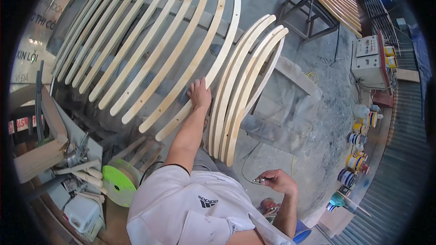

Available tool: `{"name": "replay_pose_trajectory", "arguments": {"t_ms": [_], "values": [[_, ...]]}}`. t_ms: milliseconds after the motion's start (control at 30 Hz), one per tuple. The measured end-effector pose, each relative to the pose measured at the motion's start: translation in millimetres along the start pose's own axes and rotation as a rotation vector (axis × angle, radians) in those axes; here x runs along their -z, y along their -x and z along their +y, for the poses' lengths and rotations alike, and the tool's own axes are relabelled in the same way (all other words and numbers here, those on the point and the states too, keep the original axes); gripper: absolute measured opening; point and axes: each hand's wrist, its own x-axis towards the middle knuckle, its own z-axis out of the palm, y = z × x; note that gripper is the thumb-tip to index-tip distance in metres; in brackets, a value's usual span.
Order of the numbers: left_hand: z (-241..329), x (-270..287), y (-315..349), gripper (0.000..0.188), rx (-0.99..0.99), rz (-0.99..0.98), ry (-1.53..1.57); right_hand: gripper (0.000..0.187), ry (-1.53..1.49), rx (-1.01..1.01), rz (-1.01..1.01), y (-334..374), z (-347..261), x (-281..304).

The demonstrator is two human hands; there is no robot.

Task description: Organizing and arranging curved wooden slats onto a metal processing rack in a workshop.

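Observation:
My left hand [200, 94] is on a pale curved wooden slat [225, 50], the nearest one of a row laid side by side, and its fingers are bent over the wood. Part of the slat is hidden under that hand. Lower right, my right hand [279, 182] is closed around a small metal fitting [260, 180] with a thin hose [243, 168] trailing from it. Its exact kind is too small to tell. Between the hands stands a bundle of curved slats [236, 104], packed close together. More spaced slats [150, 63] with small holes near their ends stretch off to the left.
A green disc-shaped reel [119, 183] and a white jug [82, 213] sit at lower left. To the right are a control box [367, 59] and several paint cans [355, 161] along a corrugated wall [404, 154]. A slatted panel rests on a dark metal stand [313, 16] at the back.

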Motion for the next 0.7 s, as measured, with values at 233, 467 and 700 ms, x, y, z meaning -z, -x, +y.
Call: {"name": "replay_pose_trajectory", "arguments": {"t_ms": [233, 467, 700], "values": [[4.7, -2.9, -4.5, 0.055, 0.020, 0.017, 0.008, 0.020, -0.021, -0.128, 0.016, 2.4, 3.9, 0.2], [29.5, -14.6, 15.6, 0.051, -0.229, 0.132, 0.157, 0.019, -0.185, 0.000, -0.016, 11.5, 24.5, 11.8], [63.7, -61.4, 28.1, 0.070, -0.033, 0.087, 0.324, 0.019, -0.037, 0.015, -0.062, 18.6, 72.2, 43.9]]}}
